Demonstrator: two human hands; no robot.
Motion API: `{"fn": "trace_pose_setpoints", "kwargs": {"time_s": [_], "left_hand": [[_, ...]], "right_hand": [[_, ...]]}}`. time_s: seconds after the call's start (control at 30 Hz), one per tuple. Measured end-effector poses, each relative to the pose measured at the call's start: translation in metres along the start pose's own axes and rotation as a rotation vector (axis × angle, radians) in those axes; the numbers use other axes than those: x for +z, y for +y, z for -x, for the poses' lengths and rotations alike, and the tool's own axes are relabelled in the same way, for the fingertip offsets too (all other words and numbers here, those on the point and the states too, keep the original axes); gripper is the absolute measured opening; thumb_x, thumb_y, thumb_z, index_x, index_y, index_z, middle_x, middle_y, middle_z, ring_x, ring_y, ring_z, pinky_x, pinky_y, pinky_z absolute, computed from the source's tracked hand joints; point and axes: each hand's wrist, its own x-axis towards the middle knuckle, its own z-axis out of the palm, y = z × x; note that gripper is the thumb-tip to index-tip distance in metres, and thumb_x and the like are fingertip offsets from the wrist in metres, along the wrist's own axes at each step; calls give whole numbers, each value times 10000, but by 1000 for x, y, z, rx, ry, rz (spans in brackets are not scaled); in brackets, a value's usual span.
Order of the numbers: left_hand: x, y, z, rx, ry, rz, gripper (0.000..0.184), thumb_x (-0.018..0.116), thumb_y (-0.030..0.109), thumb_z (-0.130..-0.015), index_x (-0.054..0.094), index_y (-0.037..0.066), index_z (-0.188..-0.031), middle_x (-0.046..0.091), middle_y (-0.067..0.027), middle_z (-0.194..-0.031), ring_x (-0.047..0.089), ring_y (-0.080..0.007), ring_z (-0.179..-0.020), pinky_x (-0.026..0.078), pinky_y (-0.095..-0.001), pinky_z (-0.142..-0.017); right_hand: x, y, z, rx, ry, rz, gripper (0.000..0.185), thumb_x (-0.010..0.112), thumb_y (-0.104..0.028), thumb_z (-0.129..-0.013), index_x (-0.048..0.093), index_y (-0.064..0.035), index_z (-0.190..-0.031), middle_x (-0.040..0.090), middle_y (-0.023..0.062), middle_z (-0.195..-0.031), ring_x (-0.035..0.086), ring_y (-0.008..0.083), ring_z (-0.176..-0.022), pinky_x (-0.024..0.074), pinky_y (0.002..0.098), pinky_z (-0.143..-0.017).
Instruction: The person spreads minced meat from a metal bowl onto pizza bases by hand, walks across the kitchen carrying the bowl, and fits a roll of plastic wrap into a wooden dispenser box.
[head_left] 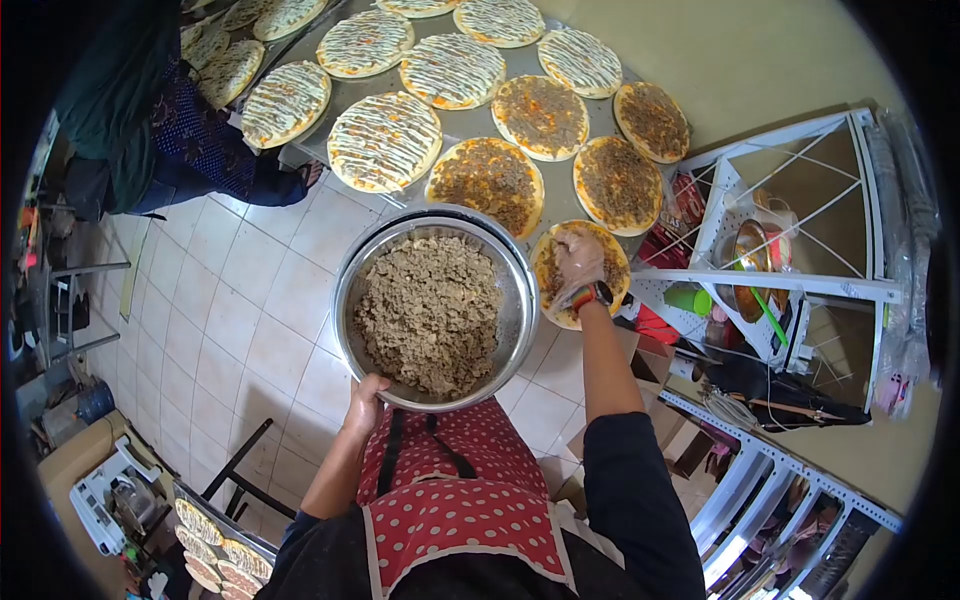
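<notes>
My left hand [368,402] grips the near left rim of a large steel bowl [527,330], its thumb over the edge. Crumbly cooked ground meat [430,315] fills much of the bowl. My right hand [580,258], in a clear plastic glove, rests on the nearest pizza [552,308] at the table's right corner; its fingers point down and are partly hidden, so what they hold does not show. Beside it lie pizzas topped with brown meat, among them one pizza [487,187] and another pizza [618,185].
Several pizzas striped with white sauce [385,142] lie farther back on the metal table [465,122]. A person in dark clothes [200,130] stands at the left. A white metal rack [770,280] holds a bowl and utensils on the right. More pizzas [200,545] sit lower left.
</notes>
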Motion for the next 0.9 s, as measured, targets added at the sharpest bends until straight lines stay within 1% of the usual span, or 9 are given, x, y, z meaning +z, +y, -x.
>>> {"fn": "trace_pose_setpoints", "kwargs": {"time_s": [0.13,0.23,0.37,0.47,0.53,0.57,0.67,0.8,0.9], "left_hand": [[7,3,7,9,27,67,471,457,99,-618,374,-48,-1058,481,-110,-917,474,-200,-831,401,-325,-744],[7,0,3,39,18,103,469,456,98,-618,375,-44,-1057,485,-106,-909,476,-200,-820,401,-322,-740],[6,-3,4,27,49,104,489,453,95,-614,365,-46,-1074,487,-109,-908,482,-207,-815,404,-327,-745],[-3,-9,0,-13,38,88,507,455,93,-611,354,-44,-1089,485,-112,-915,485,-216,-827,408,-338,-754],[10,1,5,20,29,97,510,457,95,-611,351,-43,-1091,483,-113,-918,486,-218,-833,409,-344,-757],[16,4,5,59,24,114,513,459,97,-611,349,-42,-1093,481,-113,-922,486,-220,-840,410,-349,-760],[17,4,3,66,22,80,521,459,101,-611,344,-40,-1100,478,-115,-928,488,-225,-849,409,-353,-770],[23,3,0,34,23,103,505,459,103,-610,353,-38,-1084,477,-112,-916,486,-214,-828,410,-343,-748],[17,-5,-7,4,5,31,485,462,104,-610,360,-31,-1064,472,-107,-904,479,-202,-808,407,-331,-721]], "right_hand": [[-1,6,-8,-21,38,-47,136,564,-123,-693,601,-78,-815,531,145,-879,522,303,-810,425,359,-728],[-1,3,-11,-34,93,72,167,585,-102,-651,611,-104,-816,566,127,-848,547,289,-771,435,332,-709],[-4,4,-11,-127,-28,95,137,554,-110,-688,606,-102,-815,535,147,-879,526,296,-813,428,360,-720],[-7,19,-16,30,35,39,135,551,-122,-679,612,-110,-798,550,145,-827,533,291,-793,433,360,-699],[-7,33,-14,-25,-131,310,141,550,-116,-656,621,-116,-778,558,142,-793,537,285,-777,436,359,-688],[-9,41,-15,-23,-127,312,141,550,-116,-656,621,-116,-778,558,142,-793,537,285,-777,436,359,-688],[-11,81,-17,54,168,123,115,561,-109,-630,631,-114,-721,567,111,-731,549,267,-758,439,345,-674],[-30,93,-13,-65,110,195,110,554,-95,-633,631,-107,-711,576,88,-713,557,260,-726,445,329,-668],[-47,101,-8,121,199,37,129,550,-90,-638,628,-98,-741,587,79,-749,564,256,-714,449,321,-671]]}}
